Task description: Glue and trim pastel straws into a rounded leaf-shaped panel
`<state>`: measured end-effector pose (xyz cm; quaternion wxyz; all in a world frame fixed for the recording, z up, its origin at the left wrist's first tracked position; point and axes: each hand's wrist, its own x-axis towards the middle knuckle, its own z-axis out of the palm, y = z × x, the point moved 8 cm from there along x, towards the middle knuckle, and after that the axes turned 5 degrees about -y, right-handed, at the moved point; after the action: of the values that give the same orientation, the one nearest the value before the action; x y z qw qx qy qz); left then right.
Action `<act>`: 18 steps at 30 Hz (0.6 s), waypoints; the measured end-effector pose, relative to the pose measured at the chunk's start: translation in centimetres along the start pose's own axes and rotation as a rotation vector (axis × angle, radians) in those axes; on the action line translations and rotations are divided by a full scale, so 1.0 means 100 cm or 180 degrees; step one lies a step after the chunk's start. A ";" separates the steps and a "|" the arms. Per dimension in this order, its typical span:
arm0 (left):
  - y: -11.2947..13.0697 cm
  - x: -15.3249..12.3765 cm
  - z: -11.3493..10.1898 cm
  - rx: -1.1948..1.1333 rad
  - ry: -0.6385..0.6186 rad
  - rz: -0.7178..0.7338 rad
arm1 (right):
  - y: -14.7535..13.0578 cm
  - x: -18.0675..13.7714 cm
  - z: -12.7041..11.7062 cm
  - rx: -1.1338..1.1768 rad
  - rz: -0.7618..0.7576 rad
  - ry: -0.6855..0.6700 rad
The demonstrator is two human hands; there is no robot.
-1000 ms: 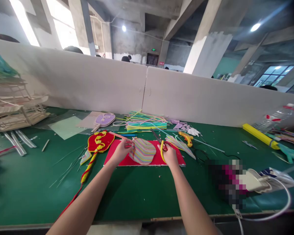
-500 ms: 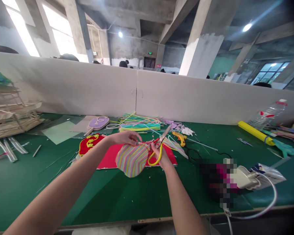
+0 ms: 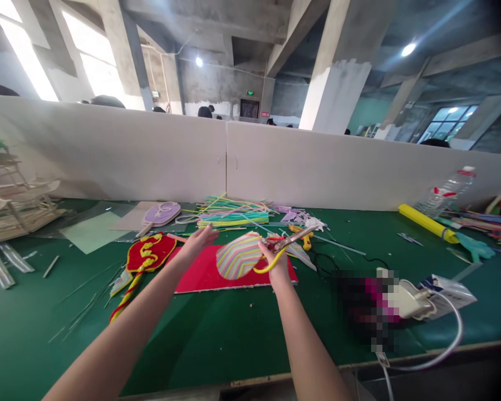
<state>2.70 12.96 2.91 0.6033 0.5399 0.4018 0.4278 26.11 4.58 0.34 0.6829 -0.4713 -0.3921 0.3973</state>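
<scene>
My right hand (image 3: 277, 267) is closed around yellow-handled scissors (image 3: 297, 238), whose metal blades point up and right. A striped rounded piece (image 3: 239, 257) in pastel colours hangs from the same hand's fingertips, above a red board (image 3: 200, 278). My left hand (image 3: 201, 241) is apart from the piece, fingers stretched out, with nothing in it. It hovers over the board's back left edge, near a bundle of pastel strips (image 3: 234, 211). To its left lies a red fan-shaped piece (image 3: 138, 257) with yellow trim and a twisted red-and-yellow handle.
A purple fan (image 3: 162, 213) lies on paper sheets at the back left. Behind my right hand is a yellow glue gun (image 3: 305, 238). A plastic bottle (image 3: 451, 192) and a yellow roll (image 3: 428, 224) stand far right, beyond a white plug adapter (image 3: 411, 301). A white partition (image 3: 300, 167) closes the back.
My left hand has let go of the striped piece and moved left and away, its fingers straightening. My right hand keeps the scissors and piece, the scissors now tilted further right. The view has shifted slightly.
</scene>
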 end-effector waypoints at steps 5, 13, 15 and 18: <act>-0.048 -0.031 0.037 -0.0484 -0.0859 -0.0624 | 0.000 0.004 -0.007 0.0050 -0.0168 0.0393; -0.027 -0.018 0.056 -0.0917 -0.0504 -0.0444 | 0.015 0.004 -0.007 -0.0193 0.0123 0.0511; -0.023 -0.009 0.053 -0.0886 -0.0378 -0.0426 | 0.015 0.002 -0.008 -0.0369 0.0264 0.0456; -0.014 0.007 0.043 -0.0899 -0.0212 -0.0343 | 0.013 -0.004 -0.009 -0.0759 0.0547 0.0312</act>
<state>7.14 12.19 1.87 0.7083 0.4413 0.3457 0.4290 26.56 4.25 -1.18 0.6039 -0.5997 -0.3609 0.3814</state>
